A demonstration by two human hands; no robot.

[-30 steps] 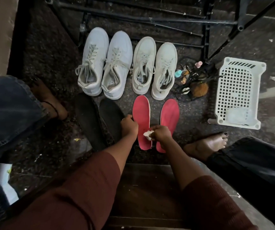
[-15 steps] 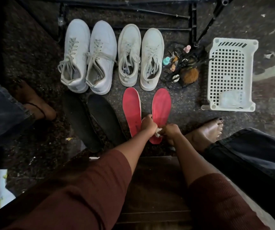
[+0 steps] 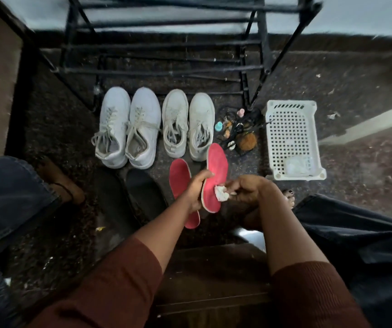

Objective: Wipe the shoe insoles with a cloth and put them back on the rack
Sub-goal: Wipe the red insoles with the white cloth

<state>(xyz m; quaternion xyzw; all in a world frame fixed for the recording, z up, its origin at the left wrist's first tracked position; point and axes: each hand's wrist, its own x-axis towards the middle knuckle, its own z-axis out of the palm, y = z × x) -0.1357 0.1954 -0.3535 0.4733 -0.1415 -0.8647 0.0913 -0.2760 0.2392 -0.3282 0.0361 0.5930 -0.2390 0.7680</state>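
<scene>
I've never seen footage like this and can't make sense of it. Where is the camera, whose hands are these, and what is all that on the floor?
There is no machine here. A person wears one wide-angle camera on the head, so you look forward and down at their own arms in dark red sleeves.

The left hand grips a red shoe insole, lifted off the floor. The right hand pinches a small crumpled white cloth against it, to wipe it.

On the dark speckled floor lie a second red insole, two black insoles and four white lace-up sneakers in a row. To their right sits a white perforated plastic basket. Behind them stands a black metal rack.
</scene>
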